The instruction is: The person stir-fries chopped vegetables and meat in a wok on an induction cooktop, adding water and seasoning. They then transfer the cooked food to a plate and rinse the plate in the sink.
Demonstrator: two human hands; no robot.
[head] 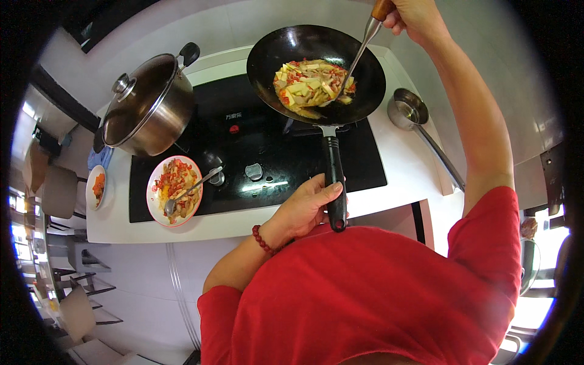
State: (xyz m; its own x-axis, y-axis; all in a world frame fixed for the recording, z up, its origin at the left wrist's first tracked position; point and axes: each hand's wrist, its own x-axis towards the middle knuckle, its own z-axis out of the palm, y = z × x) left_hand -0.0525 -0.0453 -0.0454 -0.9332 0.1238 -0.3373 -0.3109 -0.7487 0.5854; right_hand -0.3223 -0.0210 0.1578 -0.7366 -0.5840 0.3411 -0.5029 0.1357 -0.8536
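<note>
My left hand point(315, 203) grips the black handle of a wok point(301, 41). Chopped food point(310, 86), pale yellow pieces mixed with red bits, lies in the wok. At the top of the view my right hand point(410, 20) holds the wooden handle of a metal cooking utensil point(362, 50), probably a spatula, whose lower end dips into the food at its right side. The wok is over the right part of a black glass cooktop point(228, 137). On the cooktop's front left edge is a red-rimmed plate point(149, 200) of similar food, with a metal spoon point(196, 187) resting on it.
A lidded steel pot point(159, 123) stands on the left of the cooktop. Left of it, a white bowl point(92, 196) with orange food sits beside a blue cloth point(99, 158). A steel ladle point(407, 109) lies on the counter at right, near the wall. Chairs point(61, 191) stand farther left.
</note>
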